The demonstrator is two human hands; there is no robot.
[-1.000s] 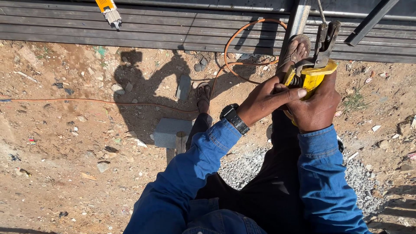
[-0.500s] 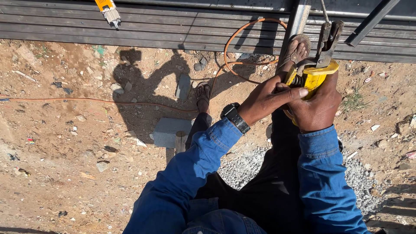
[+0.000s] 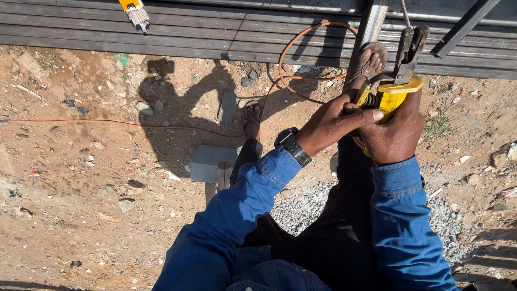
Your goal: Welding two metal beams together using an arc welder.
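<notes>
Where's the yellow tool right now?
Head view, upper right: the yellow tool is gripped by the right hand, the left hand resting on it, beside the sandalled foot below the dark metal bars.

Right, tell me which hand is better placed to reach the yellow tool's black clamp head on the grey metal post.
Right. The right hand grips the yellow tool just below its black clamp head; the left hand only lays fingers across it from the side.

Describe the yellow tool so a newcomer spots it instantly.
Start at the dark metal rails along the top and go to their right end. Below it both hands, left hand and right hand, grip the yellow tool. Unlike the small yellow brush at top left, it carries dark metal jaws.
</notes>
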